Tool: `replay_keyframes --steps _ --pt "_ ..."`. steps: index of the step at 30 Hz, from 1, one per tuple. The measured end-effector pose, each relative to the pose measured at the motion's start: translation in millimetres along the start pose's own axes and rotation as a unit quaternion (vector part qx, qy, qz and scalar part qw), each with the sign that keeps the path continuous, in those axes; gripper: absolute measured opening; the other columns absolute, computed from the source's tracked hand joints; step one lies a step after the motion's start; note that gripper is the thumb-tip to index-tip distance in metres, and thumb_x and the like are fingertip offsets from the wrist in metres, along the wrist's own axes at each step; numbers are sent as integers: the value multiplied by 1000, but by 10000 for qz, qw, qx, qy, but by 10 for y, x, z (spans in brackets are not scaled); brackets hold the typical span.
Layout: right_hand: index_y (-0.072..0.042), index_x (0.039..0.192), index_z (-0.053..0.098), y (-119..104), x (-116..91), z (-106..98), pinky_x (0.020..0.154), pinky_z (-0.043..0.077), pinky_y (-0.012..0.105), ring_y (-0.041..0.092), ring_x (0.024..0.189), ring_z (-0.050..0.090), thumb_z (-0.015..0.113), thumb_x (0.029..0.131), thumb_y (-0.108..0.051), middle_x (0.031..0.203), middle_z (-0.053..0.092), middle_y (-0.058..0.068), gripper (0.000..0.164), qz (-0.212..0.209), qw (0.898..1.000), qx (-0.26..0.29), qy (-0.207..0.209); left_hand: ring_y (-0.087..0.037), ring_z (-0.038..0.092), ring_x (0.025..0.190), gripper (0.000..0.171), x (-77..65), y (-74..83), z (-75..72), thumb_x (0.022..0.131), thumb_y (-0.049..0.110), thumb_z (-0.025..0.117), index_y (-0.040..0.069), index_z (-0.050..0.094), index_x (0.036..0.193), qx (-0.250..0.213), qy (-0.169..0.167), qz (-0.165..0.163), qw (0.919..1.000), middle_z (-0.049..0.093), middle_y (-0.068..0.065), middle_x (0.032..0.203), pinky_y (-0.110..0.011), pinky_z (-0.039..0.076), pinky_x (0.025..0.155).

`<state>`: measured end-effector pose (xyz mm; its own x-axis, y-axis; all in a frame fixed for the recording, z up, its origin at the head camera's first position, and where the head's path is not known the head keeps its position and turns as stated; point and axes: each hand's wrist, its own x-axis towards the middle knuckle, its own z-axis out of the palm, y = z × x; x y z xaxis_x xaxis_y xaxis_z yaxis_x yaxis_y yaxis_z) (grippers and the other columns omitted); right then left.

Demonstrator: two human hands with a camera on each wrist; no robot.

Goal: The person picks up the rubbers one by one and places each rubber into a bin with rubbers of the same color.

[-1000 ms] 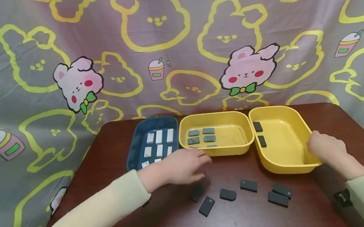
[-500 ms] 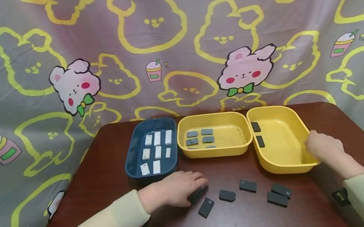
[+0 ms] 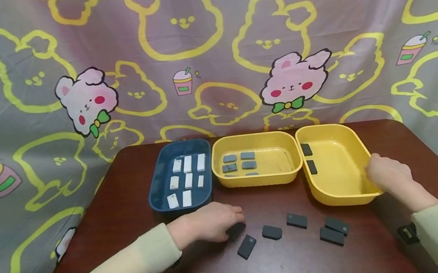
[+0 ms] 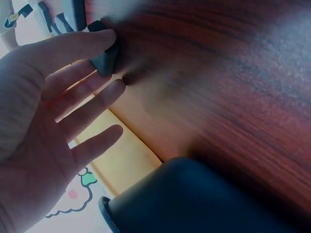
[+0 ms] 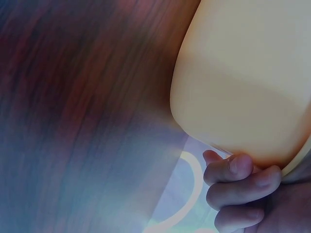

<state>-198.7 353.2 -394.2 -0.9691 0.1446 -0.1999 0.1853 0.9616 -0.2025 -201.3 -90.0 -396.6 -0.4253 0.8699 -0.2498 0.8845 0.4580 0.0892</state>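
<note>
My left hand pinches a small black rectangular block at the table, left of several similar pieces. In the left wrist view the thumb lies on one side of it with fingers behind, while the other fingers spread loosely. At the right, my right hand grips the outer rim of the right yellow bin; curled fingers show against its wall in the right wrist view. Two black blocks stand along that bin's left side. Near my left hand lies another black block on the wood.
More black pieces lie across the table, including a clipped-corner one, a single block and an overlapping pair. Behind stand a blue bin of white blocks and a middle yellow bin of grey ones. A patterned curtain hangs behind.
My left hand has come down and toward me from in front of the bins to the leftmost black block and now pinches it. My right hand stays on the yellow bin's rim.
</note>
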Motion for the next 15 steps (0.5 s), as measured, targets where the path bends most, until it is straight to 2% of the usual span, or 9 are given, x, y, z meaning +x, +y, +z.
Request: replay_keyframes --steps 9,15 --pt "25 110 35 -20 -11 -16 60 43 49 36 65 51 40 98 -16 71 49 20 43 108 9999 -43 -25 -3 55 81 42 6 -41 14 78 16 82 19 68 117 -78 162 17 9998 63 9 104 -21 50 77" --pt "24 107 36 -30 -21 -7 57 43 45 33 62 50 40 97 -15 68 48 16 40 44 10000 -45 -3 -4 53 78 39 11 -41 -8 81 21 81 19 67 117 -189 331 -46 9993 62 9 100 -19 48 75"
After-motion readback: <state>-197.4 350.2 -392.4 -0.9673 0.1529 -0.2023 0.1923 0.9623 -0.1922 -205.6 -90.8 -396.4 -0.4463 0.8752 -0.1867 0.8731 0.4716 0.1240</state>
